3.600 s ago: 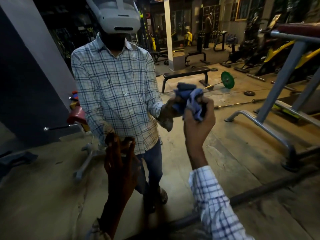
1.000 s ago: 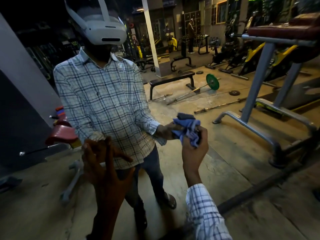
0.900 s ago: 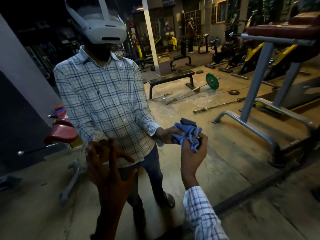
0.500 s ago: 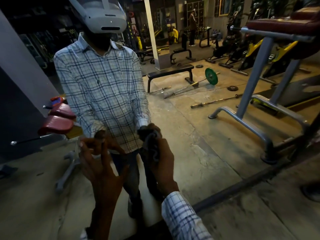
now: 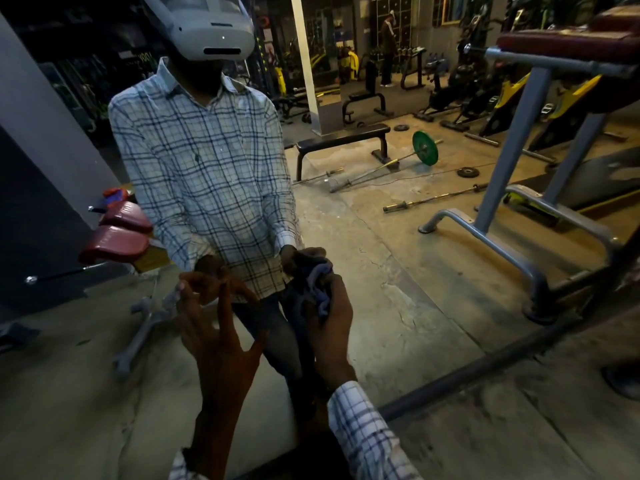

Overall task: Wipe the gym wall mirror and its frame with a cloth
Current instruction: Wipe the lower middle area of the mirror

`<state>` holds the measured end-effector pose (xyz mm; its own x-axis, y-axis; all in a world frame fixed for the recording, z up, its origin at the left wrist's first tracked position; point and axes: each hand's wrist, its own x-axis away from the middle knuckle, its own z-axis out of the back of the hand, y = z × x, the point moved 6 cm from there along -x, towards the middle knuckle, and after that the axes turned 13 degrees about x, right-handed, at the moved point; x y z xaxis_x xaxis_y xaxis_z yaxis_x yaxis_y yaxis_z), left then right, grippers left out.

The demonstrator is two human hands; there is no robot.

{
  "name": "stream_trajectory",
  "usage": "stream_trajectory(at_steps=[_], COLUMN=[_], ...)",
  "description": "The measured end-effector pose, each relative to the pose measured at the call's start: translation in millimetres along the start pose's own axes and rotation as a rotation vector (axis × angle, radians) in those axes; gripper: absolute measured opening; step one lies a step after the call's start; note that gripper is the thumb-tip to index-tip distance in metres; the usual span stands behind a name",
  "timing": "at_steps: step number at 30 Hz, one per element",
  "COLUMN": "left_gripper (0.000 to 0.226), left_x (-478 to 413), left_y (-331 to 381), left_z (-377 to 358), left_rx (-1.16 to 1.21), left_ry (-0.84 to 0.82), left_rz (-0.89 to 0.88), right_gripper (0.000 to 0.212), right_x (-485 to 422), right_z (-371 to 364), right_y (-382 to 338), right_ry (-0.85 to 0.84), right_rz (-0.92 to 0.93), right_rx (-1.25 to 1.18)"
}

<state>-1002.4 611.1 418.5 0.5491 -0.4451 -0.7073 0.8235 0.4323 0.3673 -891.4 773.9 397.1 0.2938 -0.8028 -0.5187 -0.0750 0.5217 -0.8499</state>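
The wall mirror (image 5: 398,265) fills most of the head view and reflects a person in a checked shirt. Its dark bottom frame (image 5: 485,367) runs diagonally at the lower right. My right hand (image 5: 329,327) grips a bunched blue cloth (image 5: 317,289) against the glass, low and near the middle. My left hand (image 5: 211,323) rests on the glass to the left of it, fingers spread and straight, holding nothing.
The reflection shows a grey machine frame (image 5: 512,161) at the right, a black bench (image 5: 343,140), a barbell with a green plate (image 5: 425,152) and red pads (image 5: 117,237) at the left. Bare concrete floor (image 5: 554,427) lies below the frame.
My right hand has carried the cloth down and to the left across the glass, then slightly back right. My left hand stays flat on the mirror.
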Motion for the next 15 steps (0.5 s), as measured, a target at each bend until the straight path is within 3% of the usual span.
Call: stream_trajectory(at_steps=[3,7,9,12,14,15], left_gripper=[0.128,0.133,0.121,0.093,0.096,0.100], left_x=[1.4,3.7,3.9,3.9,4.7,5.2], left_y=[-2.4,-7.4,-8.6,-6.5,-8.9,-8.8], left_z=[-1.5,-3.4,-3.5,-2.7,-3.6,-4.6], left_rx=[0.012,0.011,0.033,0.076,0.087,0.073], left_ry=[-0.006,-0.043,-0.055,-0.054,-0.060,-0.046], left_rz=[-0.007,0.005,0.022,0.028,0.021,0.003], right_gripper=[0.015,0.015,0.020,0.020,0.028,0.023], right_x=[-13.6,-47.1,-48.5,-22.5,-16.2,-19.8], right_z=[28.9,59.9,33.8,-16.7,-21.9,-14.9], right_y=[18.0,28.4,-10.3,-56.4,-58.0,-47.7], right_ry=[0.111,0.339,0.275,0.041,-0.074,-0.078], right_rz=[-0.069,-0.227,-0.079,0.087,0.158,0.184], right_rx=[0.079,-0.020,-0.004,-0.082,-0.007,0.080])
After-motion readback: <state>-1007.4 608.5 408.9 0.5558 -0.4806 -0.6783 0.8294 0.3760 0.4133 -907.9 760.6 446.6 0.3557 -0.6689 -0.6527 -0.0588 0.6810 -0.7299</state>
